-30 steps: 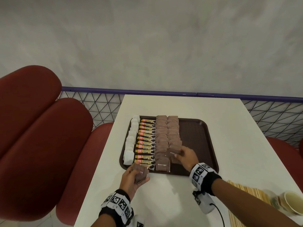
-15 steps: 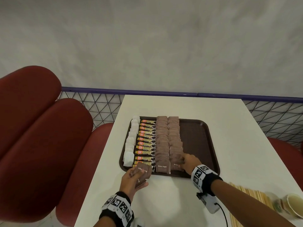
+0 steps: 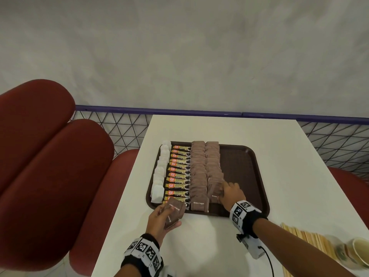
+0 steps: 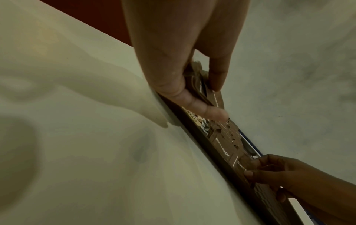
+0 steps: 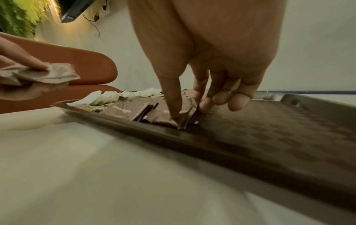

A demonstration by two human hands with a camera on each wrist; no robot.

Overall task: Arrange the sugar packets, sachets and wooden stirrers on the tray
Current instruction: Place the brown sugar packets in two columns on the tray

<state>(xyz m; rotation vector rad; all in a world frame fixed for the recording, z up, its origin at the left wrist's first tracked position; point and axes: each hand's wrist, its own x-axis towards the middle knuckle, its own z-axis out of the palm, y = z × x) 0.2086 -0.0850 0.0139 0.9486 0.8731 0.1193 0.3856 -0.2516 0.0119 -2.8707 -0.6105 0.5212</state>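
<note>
Moved slightly back along the second brown row since half a second ago: right hand [image 3: 231, 193], now pinching one brown paper sugar packet [image 5: 187, 113] between thumb and fingers, tilted up on its edge at the near end of that row. Held lower edge of this packet against the dark brown plastic tray [image 3: 242, 166] (seen best from the right wrist). Gripped in the left hand [image 3: 159, 218], just in front of the tray's near rim and over the white table [image 3: 209, 242]: small stack of brown sugar packets [image 3: 173, 213], fingers and thumb curled round it. Lying on the tray from left to right: row of white paper sachets [image 3: 159, 172], row of black-and-gold granules stick sachets [image 3: 178, 173], two rows of brown packets [image 3: 197, 170]. Right part of the tray bare. Lying on the table near the right forearm, well apart from the tray: pale wooden stirrers [image 3: 305, 236], with a paper cup [image 3: 359, 252] beside them.
</note>
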